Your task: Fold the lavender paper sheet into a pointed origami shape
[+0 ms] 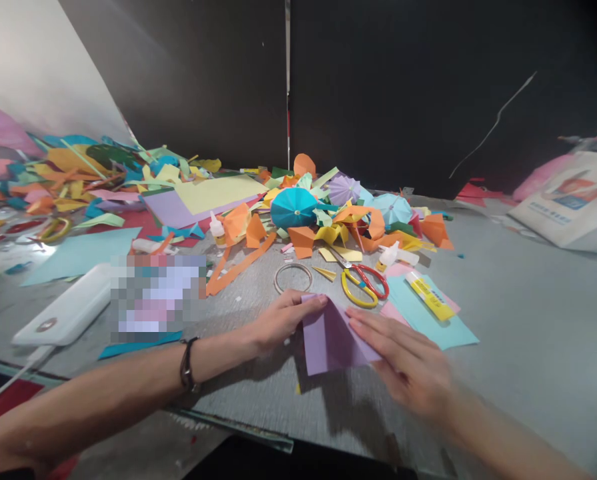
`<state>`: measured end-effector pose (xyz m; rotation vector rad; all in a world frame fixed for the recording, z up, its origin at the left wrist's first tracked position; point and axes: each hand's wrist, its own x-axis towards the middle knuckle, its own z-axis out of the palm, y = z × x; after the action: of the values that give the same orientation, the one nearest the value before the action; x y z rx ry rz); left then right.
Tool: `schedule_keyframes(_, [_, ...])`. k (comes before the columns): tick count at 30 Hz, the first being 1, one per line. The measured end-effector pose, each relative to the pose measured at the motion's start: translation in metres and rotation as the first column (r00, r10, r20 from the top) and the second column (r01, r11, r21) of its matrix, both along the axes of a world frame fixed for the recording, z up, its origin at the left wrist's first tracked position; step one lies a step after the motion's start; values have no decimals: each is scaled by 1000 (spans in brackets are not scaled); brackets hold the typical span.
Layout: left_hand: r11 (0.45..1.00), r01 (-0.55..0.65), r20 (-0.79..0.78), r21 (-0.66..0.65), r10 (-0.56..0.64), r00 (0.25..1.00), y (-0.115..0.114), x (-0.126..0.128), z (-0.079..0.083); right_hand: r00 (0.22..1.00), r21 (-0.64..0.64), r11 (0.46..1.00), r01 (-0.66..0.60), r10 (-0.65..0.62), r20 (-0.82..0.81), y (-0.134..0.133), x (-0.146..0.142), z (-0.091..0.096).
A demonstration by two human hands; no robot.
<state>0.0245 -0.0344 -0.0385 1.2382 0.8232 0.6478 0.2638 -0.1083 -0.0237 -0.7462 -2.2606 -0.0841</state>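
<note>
A folded lilac paper sheet [328, 337] lies on the grey table [518, 333] right in front of me. My left hand [283, 320] rests at its upper left corner, fingers curled with the fingertips pinching the top edge. My right hand [403, 360] lies flat on the sheet's right side, fingers stretched out and pressing the fold down. A dark band sits on my left wrist.
Red-and-yellow scissors [363, 283], a metal ring [293, 277], a yellow glue stick [431, 297] on light blue paper and small glue bottles [395, 255] lie just beyond. Paper umbrellas [293, 207] and coloured scraps pile at the back. A white power bank [63, 313] sits left.
</note>
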Motion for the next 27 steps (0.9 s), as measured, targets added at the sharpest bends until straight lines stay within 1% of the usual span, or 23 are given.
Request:
schedule_keyframes(2, [1000,-23,12,-5,23,1000,1,2,-1,991,49,998,-40,33,131,-2,-2,1])
schedule_keyframes(4, [998,-40,42,-40,42,998,1,3,-1,977,90,995,-44,24,211,-4,-5,3])
schedule_keyframes(6, [994,-53,71,-92,60,996,1,4,1,969,127,991,-44,11,246,-4,-7,3])
schedule_keyframes(9, [980,-102,129,-172,126,984,1,5,4,959,160,986,-50,2,282,-3,-8,2])
schedule_keyframes(12, [968,-117,180,-224,159,971,2,5,4,951,177,982,-64,6,309,-2,-7,1])
schedule_keyframes(19, [971,-91,187,-223,134,973,4,4,0,941,185,979,-91,24,338,-3,-5,1])
schedule_keyframes(24, [971,-54,206,-235,104,973,6,3,-2,947,189,978,-93,28,321,-3,-5,2])
schedule_keyframes(27, [968,-70,213,-241,123,969,7,3,-2,945,179,980,-89,26,327,-3,-5,2])
